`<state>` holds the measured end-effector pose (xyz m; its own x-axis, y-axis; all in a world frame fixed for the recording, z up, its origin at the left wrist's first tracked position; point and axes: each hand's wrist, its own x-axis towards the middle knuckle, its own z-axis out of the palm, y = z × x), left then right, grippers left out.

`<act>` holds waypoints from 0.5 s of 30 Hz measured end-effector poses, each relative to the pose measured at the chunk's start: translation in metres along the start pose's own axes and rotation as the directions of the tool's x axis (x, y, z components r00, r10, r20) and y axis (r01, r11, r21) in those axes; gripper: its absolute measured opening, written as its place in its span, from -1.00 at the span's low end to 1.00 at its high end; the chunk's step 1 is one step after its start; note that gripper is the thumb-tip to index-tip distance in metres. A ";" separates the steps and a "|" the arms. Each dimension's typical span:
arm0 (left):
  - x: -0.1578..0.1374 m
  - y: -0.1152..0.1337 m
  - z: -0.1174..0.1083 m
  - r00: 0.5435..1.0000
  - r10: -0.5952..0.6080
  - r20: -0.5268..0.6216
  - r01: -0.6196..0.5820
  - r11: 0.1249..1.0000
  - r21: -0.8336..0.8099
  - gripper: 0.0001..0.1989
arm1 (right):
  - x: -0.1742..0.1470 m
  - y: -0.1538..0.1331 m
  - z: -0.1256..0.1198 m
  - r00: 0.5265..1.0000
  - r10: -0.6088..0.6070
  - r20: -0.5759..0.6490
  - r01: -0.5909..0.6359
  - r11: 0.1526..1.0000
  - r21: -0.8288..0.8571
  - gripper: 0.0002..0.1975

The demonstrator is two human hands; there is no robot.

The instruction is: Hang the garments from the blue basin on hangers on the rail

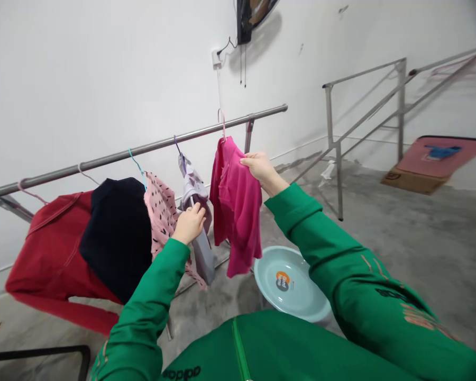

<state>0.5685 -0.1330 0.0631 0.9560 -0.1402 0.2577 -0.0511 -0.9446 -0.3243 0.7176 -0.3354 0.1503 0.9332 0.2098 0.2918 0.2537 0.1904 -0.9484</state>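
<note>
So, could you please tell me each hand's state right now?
Left hand: at the grey garment, grip unclear.
Right hand: closed, holding the bright pink top.

At 12 o'clock, a black fixture [244, 22] is mounted on the white wall [103, 63]; a socket [216, 59] with a black plug [219, 52] sits just below. At 2 o'clock stands a metal frame [402, 95]. At 3 o'clock, a pink panel [440, 166] bearing a blue item [442, 152] adjoins a cardboard box [414, 181]. At 8 o'clock, a black tubular frame [35, 352] shows partly.
</note>
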 end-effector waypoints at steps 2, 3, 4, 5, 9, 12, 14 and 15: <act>-0.006 0.002 0.001 1.000 -0.007 -0.011 0.008 1.000 0.014 -0.62 | 0.020 0.014 0.001 1.000 -0.008 0.009 0.008 0.997 -0.073 -0.95; -0.009 0.004 0.002 1.000 -0.015 -0.017 0.016 1.000 0.017 -0.59 | 0.027 0.021 0.002 1.000 -0.012 0.013 0.013 0.994 -0.105 -0.92; -0.012 0.005 0.003 0.999 -0.026 -0.025 0.026 1.000 0.017 -0.57 | 0.032 0.028 0.002 1.000 -0.018 0.018 0.020 0.992 -0.128 -0.89; -0.016 0.007 0.003 0.999 -0.037 -0.036 0.037 0.999 0.016 -0.56 | 0.036 0.035 0.002 0.999 -0.023 0.026 0.027 0.989 -0.145 -0.85; -0.037 0.017 0.008 0.992 -0.076 -0.101 0.077 0.997 -0.001 -0.54 | 0.042 0.062 0.002 0.997 -0.048 0.063 0.060 0.979 -0.195 -0.77; -0.053 0.026 0.014 0.986 -0.087 -0.141 0.084 0.996 -0.031 -0.55 | 0.044 0.079 -0.001 0.994 -0.080 0.077 0.095 0.971 -0.221 -0.77; -0.062 0.032 0.018 0.985 -0.082 -0.153 0.075 0.996 -0.053 -0.57 | 0.045 0.088 -0.002 0.991 -0.106 0.083 0.123 0.965 -0.230 -0.78; -0.065 0.034 0.020 0.985 -0.077 -0.155 0.068 0.996 -0.064 -0.57 | 0.045 0.092 -0.003 0.989 -0.117 0.089 0.135 0.963 -0.234 -0.79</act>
<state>0.5105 -0.1505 0.0170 0.9009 -0.1110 0.4195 -0.0044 -0.9690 -0.2468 0.7842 -0.3112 0.0759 0.8707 0.2701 0.4110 0.4300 -0.0124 -0.9028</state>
